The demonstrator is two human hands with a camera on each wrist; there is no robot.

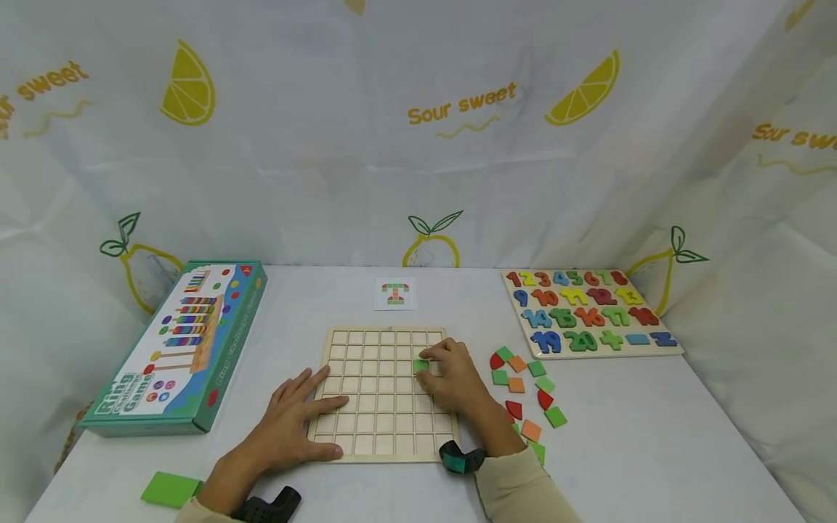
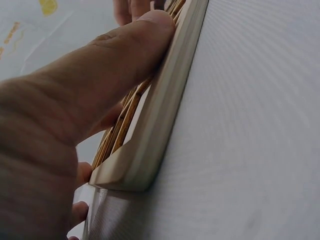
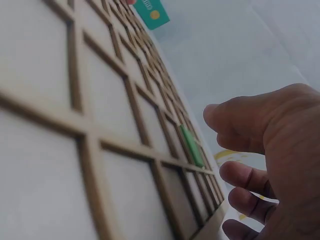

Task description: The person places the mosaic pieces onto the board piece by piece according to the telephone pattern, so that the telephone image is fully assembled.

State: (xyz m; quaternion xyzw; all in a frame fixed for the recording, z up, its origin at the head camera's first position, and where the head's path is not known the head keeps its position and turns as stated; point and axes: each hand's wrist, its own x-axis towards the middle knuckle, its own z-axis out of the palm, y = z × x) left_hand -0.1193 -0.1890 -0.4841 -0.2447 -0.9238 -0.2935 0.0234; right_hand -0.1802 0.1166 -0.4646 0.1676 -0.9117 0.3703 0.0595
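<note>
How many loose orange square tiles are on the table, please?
3: beside the right forearm, one orange square tile, another just nearer, a third nearest; some may be hidden.

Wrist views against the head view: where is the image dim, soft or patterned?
Head: bright, fairly even light, figures on the number board readable. Left wrist: dimmer, fine wavy banding across the white tabletop, a soft shadow below the corner of the grid board. Right wrist: also dim, the nearest cells blurred, the green tile farther off still distinguishable.
</note>
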